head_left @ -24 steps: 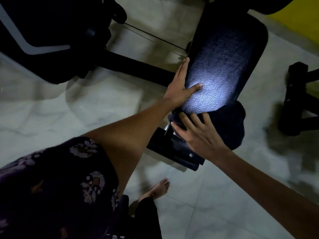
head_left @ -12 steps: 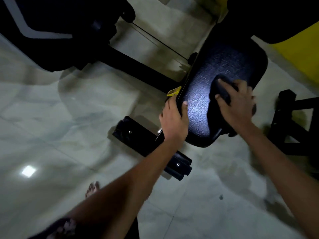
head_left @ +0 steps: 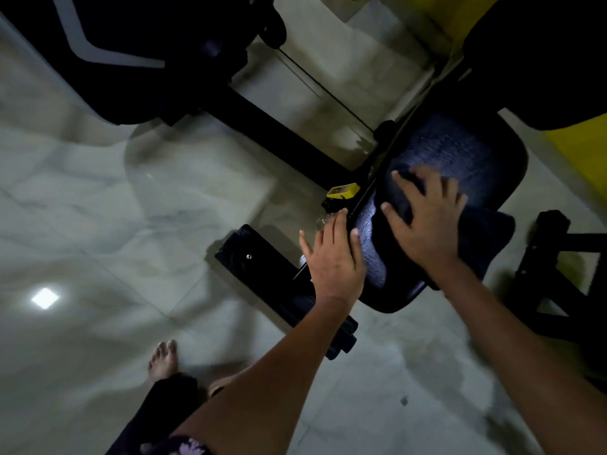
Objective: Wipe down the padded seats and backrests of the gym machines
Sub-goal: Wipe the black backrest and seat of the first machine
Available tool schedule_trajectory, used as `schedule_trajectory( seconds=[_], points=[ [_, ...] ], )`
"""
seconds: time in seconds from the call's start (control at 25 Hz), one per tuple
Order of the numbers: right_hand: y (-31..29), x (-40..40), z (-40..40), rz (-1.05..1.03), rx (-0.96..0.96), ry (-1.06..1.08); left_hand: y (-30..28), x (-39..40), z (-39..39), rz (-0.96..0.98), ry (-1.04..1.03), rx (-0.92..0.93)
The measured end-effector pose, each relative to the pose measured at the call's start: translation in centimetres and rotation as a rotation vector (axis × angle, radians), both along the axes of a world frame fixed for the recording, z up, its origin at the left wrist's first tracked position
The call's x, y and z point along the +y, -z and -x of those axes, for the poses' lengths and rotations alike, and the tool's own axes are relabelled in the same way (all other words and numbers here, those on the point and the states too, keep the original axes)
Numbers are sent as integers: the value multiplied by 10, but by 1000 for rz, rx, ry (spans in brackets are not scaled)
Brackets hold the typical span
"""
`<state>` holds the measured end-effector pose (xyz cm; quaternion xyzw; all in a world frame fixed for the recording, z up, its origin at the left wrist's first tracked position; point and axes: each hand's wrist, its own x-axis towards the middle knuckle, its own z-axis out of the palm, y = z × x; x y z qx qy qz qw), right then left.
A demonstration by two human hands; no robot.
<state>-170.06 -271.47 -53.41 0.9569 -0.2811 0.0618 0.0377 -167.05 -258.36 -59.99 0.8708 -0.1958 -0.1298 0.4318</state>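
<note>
From the head view, the right hand (head_left: 427,221) has slid back toward the near half of the padded seat (head_left: 460,152), fingers spread wide and flat on a dark cloth (head_left: 486,238) that now trails off the seat's right edge. The left hand (head_left: 335,257) stays at the seat's left rim, fingers relaxed and straight. The seat is rounded, grainy black vinyl; the marble floor (head_left: 131,224) is glossy.

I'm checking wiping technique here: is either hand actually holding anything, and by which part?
The right hand presses a dark cloth flat on the padded seat, fingers spread, no grip. The left hand rests on the seat's left edge.
</note>
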Motion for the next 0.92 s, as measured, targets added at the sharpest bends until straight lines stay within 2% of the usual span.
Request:
schedule_trajectory(
  seconds=[0.12,0.2,0.36,0.44,0.6,0.68,0.8,0.84,0.92],
  points=[
    [-6,19,-4,-105,158,-317,0,-1,-1,-11,-16,-40],
    [-17,-4,-19,-100,246,-479,-2,-2,1,-31,-38,-75],
    [-28,-52,-73,50,328,-382,-2,-4,-2,-30,-68,-118],
    [-26,-45,-85,11,401,-395,-1,-4,-1,-29,-63,-111],
    [-25,-24,-62,-205,542,-754,-2,-4,4,-97,-44,-118],
    [-31,-50,-75,-208,530,-741,-10,-8,3,-190,-33,-111],
    [-31,-78,-100,-143,398,-538,-21,-11,-1,-259,19,-105],
    [-29,-75,-101,-123,404,-530,-25,-14,-4,-261,23,-88],
    [-20,-62,-90,-153,448,-651,-32,-26,-13,-248,34,-27]
  ],
)
